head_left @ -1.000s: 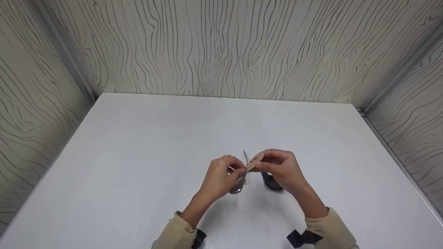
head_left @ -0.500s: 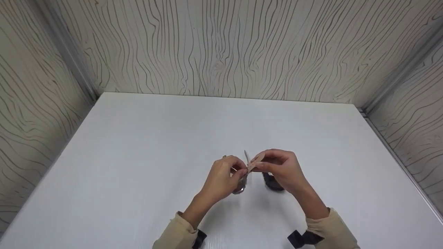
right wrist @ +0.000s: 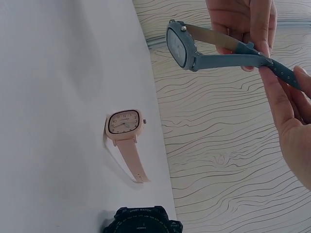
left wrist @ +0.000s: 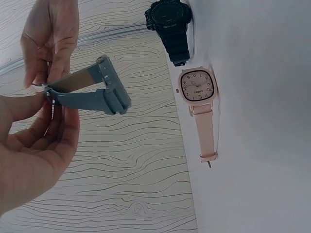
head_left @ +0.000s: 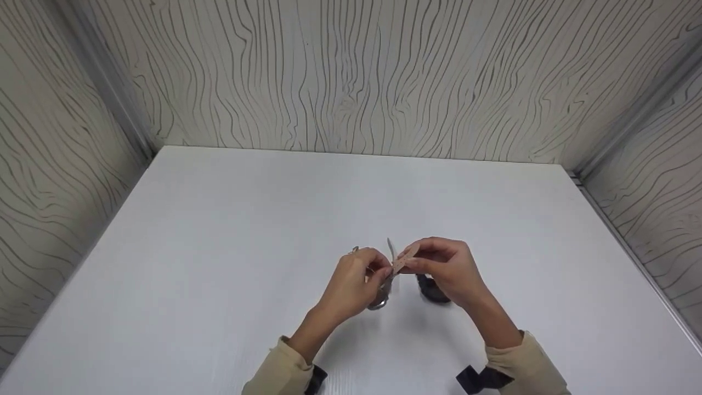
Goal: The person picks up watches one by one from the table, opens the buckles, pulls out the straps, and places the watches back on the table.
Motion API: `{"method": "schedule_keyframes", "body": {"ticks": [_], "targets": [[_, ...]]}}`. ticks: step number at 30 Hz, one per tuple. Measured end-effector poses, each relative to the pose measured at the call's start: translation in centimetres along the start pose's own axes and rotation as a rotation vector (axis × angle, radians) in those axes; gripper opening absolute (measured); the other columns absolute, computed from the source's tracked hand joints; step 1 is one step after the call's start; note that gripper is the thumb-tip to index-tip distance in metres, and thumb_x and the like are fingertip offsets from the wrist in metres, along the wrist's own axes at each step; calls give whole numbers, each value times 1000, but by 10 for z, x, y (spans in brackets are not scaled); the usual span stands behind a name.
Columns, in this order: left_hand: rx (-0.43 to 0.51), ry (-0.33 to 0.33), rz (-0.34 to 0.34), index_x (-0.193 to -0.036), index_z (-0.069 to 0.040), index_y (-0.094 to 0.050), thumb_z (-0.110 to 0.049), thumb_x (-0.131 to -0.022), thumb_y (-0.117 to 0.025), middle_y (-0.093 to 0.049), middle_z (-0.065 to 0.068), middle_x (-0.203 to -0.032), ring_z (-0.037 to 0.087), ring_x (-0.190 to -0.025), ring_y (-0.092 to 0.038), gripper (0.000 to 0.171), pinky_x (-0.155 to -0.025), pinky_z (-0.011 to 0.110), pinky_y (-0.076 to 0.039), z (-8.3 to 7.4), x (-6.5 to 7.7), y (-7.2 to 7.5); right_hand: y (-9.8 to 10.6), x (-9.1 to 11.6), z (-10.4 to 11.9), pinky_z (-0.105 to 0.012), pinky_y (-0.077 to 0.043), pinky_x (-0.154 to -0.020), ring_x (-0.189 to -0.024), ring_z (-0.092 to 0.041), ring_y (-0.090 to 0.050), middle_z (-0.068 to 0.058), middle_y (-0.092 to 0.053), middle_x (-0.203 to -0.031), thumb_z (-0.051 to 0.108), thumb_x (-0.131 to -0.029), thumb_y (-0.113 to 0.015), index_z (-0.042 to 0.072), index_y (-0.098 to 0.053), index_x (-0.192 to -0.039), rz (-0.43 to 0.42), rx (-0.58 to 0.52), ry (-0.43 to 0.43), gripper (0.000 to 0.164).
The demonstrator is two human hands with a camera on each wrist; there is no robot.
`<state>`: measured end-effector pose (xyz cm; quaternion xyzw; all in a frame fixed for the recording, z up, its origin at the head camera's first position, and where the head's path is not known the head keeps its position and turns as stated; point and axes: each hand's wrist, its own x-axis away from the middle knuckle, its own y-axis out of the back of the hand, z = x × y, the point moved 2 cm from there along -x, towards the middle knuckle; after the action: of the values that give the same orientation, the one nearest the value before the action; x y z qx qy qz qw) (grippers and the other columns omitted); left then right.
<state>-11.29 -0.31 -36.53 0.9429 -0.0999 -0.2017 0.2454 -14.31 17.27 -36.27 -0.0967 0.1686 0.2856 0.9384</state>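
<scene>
A blue-grey wristwatch (right wrist: pixel 179 47) is held up between the two hands, its strap (right wrist: pixel 223 61) closed in a loop. The inner side of one strap half looks tan. My left hand (head_left: pixel 351 285) pinches the strap around the buckle (right wrist: pixel 262 58). With thumb and fingers, my right hand (head_left: pixel 447 269) grips the holed tail (right wrist: pixel 285 74) that runs out past the buckle. In the left wrist view the watch case (left wrist: pixel 114 87) hangs out to the right of the fingers. The head view shows the holed strap end (head_left: pixel 405 260) between both hands, much of the watch hidden behind the left.
On the white table (head_left: pixel 247 230) lies a pink square-faced watch (left wrist: pixel 197 87), its strap spread out. Beside it is a black sports watch (left wrist: pixel 169 24), partly covered by the right hand in the head view. Wood-grain panels (head_left: pixel 340 77) stand around the table.
My left hand has shifted slightly right, closer to the right hand, along the strap. The right hand stays almost still, and both keep hold of the watch.
</scene>
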Motion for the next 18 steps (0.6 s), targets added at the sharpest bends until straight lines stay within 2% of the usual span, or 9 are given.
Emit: {"method": "schedule_keyframes", "body": {"ticks": [4, 12, 18], "targets": [[48, 2, 10, -86, -2, -62, -3, -87, -60, -60, 2, -81, 9, -74, -58, 2, -67, 19, -49, 1, 0, 2, 0, 0, 1, -44, -51, -75, -84, -28, -64, -16, -64, -91, -14, -83, -55, -16, -57, -91, -7, 18, -4, 9], [121, 55, 99, -90, -4, -61, -6, -84, -64, -59, 0, -83, 8, -73, -56, 7, -67, 21, -49, 4, 0, 4, 0, 0, 2, -44, -50, -76, -85, -27, -64, -16, -64, -92, -15, -82, -54, -19, -56, -93, 1, 15, 4, 11], [165, 123, 122, -93, -3, -60, -2, -80, -68, -59, -1, -82, 7, -72, -56, 15, -66, 20, -48, 6, 0, 2, 0, 1, 1, -42, -51, -75, -84, -25, -64, -14, -64, -92, -15, -82, -55, -19, -56, -92, -17, 48, 3, 11]]}}
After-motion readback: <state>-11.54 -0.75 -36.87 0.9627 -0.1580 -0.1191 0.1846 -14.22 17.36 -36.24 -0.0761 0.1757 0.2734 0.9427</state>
